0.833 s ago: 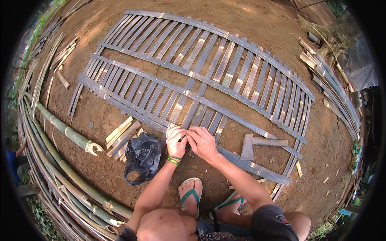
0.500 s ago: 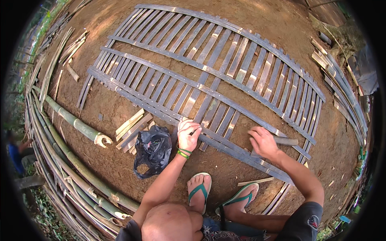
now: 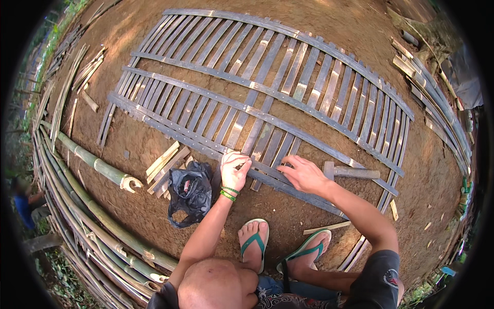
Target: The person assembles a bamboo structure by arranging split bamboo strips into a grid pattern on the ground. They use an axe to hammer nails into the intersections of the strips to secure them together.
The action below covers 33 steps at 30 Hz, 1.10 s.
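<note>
A slatted panel point(image 3: 284, 96) of dark strips and long rails lies on the dirt before me. My left hand point(image 3: 234, 171) rests at its near rail, thumb and fingers pinched together; anything between them is too small to make out. My right hand point(image 3: 304, 175) hovers over the same rail, to the right of the left one, its fingers apart and holding nothing. Just beyond it, a hammer point(image 3: 356, 172) lies across the panel's right part, handle to the right. A black plastic bag point(image 3: 189, 194) with small things inside sits left of my left wrist.
Short split pieces point(image 3: 167, 164) are piled beside the bag. A thick bamboo pole point(image 3: 98, 162) and several long poles point(image 3: 98, 242) line the left side. More split lengths point(image 3: 435, 103) lie at the far right. My sandalled feet point(image 3: 253, 244) stand close to the near rail.
My right hand has moved left, away from the hammer and toward my left hand. The hammer's head, covered before, now shows. My left hand stays pinched at the rail.
</note>
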Each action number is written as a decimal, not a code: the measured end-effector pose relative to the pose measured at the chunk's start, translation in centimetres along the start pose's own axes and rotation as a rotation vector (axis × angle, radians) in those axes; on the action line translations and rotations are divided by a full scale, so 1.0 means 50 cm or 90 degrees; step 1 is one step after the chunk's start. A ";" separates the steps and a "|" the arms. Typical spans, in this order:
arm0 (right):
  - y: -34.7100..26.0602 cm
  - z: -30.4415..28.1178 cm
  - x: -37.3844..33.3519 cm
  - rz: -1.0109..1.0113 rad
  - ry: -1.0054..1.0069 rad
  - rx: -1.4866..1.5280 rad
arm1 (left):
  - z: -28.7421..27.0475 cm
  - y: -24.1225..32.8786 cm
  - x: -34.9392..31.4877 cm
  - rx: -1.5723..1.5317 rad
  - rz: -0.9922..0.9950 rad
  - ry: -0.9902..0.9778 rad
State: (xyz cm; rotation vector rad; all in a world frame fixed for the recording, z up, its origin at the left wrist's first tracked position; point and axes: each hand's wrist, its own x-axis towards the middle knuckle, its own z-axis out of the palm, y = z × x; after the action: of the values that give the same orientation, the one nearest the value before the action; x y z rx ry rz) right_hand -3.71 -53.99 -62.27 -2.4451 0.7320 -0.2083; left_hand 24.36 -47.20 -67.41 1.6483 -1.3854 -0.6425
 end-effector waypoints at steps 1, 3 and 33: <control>0.000 0.016 0.048 -0.014 0.012 -0.005 | 0.000 -0.002 0.003 0.005 -0.001 0.001; 0.004 0.045 0.129 -0.011 0.036 -0.034 | -0.001 -0.005 0.005 0.000 0.009 -0.005; 0.019 0.065 0.195 -0.009 -0.011 0.030 | 0.002 -0.021 0.000 -0.015 0.010 -0.009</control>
State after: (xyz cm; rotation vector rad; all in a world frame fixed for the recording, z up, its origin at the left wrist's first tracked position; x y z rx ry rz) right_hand 4.98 -58.41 -65.62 -2.4056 0.6945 -0.2074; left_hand 24.82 -47.20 -68.35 1.6157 -1.3938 -0.6609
